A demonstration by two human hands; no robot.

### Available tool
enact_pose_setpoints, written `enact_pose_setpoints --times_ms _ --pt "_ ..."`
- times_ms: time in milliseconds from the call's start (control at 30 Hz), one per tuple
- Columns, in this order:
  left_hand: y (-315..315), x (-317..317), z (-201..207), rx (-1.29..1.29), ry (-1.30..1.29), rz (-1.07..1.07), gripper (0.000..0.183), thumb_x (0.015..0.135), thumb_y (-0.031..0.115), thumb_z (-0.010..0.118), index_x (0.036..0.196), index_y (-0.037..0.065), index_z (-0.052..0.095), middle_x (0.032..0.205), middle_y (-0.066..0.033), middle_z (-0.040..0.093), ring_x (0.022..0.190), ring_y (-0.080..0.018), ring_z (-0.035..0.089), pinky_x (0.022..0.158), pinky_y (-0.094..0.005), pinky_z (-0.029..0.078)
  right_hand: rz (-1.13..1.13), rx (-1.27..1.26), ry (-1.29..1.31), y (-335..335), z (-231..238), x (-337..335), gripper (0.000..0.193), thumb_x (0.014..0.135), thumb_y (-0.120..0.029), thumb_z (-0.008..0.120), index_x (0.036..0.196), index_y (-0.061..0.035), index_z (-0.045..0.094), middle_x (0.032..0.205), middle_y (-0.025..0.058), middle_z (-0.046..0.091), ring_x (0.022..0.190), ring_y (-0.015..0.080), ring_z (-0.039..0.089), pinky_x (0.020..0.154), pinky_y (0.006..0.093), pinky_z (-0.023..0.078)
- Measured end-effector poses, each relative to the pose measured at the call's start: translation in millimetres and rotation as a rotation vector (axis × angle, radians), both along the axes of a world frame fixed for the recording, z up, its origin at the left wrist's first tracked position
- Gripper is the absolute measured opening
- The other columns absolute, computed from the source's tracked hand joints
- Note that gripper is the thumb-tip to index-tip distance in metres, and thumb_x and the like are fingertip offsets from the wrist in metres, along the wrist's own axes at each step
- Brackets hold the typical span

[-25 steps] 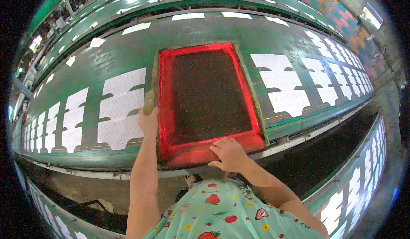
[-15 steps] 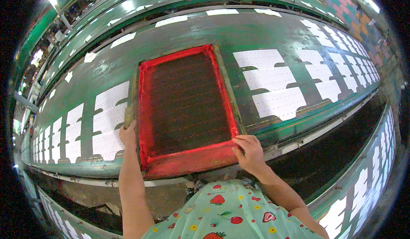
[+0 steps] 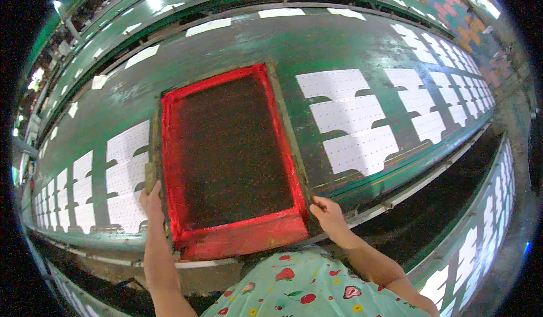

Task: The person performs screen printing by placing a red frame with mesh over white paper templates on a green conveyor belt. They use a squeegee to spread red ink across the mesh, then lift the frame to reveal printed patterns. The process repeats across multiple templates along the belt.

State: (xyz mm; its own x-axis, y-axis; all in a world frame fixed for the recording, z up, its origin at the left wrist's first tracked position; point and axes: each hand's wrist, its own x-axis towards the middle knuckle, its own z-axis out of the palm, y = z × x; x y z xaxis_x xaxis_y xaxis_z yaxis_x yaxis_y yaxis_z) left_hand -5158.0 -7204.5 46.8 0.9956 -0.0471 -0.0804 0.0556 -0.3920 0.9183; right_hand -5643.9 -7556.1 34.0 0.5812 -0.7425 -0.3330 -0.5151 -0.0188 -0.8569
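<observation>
A screen-printing frame (image 3: 240, 239) with a dark mesh and a red-smeared border lies tilted before me on a long green table (image 3: 249, 39). My left hand (image 3: 151, 199) is closed on the frame's left side, below a tan strip on that edge; some of its fingers are hidden. On the opposite side, near the lower right corner, my right hand (image 3: 329, 215) grips the outer edge, its thumb uppermost. White dotted cut pieces (image 3: 356, 113) lie flat in columns to the right of the frame, and similar pieces (image 3: 129, 172) lie to the left.
A pale rail (image 3: 396, 198) runs along the table's near edge, with a dark gap beyond it at right. Another table with white pieces (image 3: 475, 255) stands at the lower right. More long tables (image 3: 186, 3) run behind. My apron (image 3: 317, 286) has a fruit print.
The frame sits lower and farther left in the picture, as the whole view has shifted. My right hand has slid from the top of the near right corner to the frame's outer side.
</observation>
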Motion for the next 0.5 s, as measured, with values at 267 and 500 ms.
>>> enact_pose_setpoints --times_ms 267,500 --pt "4 3 -6 -0.122 0.101 -0.021 0.032 0.095 0.024 0.084 0.117 0.001 0.078 0.1 -0.0018 0.073 0.089 -0.0159 0.062 0.082 -0.0357 0.049 -0.1 -0.005 -0.029 15 29 17 0.045 0.104 -0.028 0.076 0.139 0.0001 0.072 0.126 0.0165 0.072 0.117 0.0289 0.068 0.101 0.0409 0.053" --pt "-3 0 18 -0.305 0.233 -0.046 0.052 0.093 0.026 0.087 0.132 -0.003 0.07 0.124 -0.013 0.071 0.107 -0.0248 0.069 0.095 -0.0443 0.055 0.029 -0.215 -0.068 2 90 11 0.042 0.104 -0.025 0.076 0.138 -0.0004 0.072 0.11 0.0145 0.069 0.104 0.0278 0.066 0.094 0.0383 0.053"
